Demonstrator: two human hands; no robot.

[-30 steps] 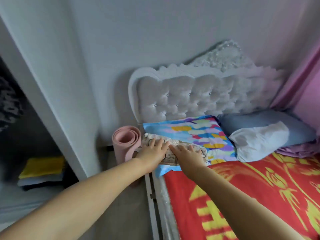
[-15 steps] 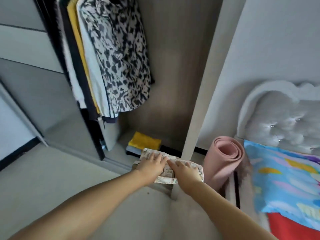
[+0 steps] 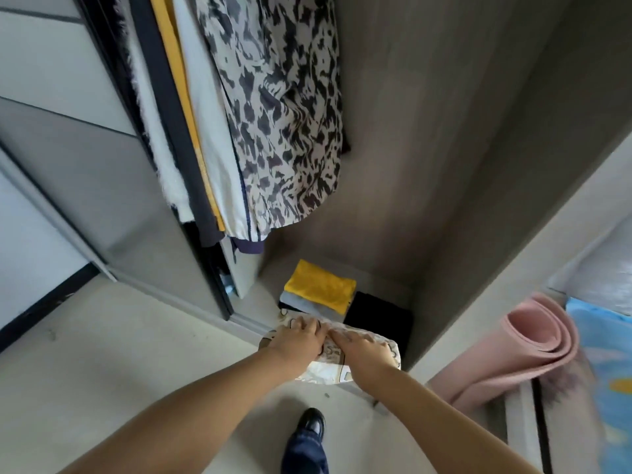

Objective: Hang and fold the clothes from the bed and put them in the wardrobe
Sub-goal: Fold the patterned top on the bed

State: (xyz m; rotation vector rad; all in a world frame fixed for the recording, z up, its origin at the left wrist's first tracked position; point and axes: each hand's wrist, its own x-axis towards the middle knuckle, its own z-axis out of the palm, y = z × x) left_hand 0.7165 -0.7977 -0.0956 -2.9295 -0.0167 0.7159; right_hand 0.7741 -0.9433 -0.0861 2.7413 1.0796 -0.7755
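Since a second ago, bundle swings from bed to wardrobe opening. Left hand (image 3: 297, 340) and right hand (image 3: 363, 347) clamp the folded patterned garment (image 3: 328, 371) from above, fingers curled over it. Step: stowing. Just beyond the hands: yellow-topped stack (image 3: 319, 290), then black pile (image 3: 378, 316). Next: lower it onto the wardrobe floor (image 3: 263, 302), keeping folds intact.

Open wardrobe floor (image 3: 383, 278) behind the yellow-topped stack (image 3: 319, 290) and black pile (image 3: 379, 319), both sitting right at the front edge. Hanging clothes (image 3: 273, 131) crowding the left, side panel (image 3: 485, 234) walling off the right, pink mat (image 3: 526, 347) just beyond it.
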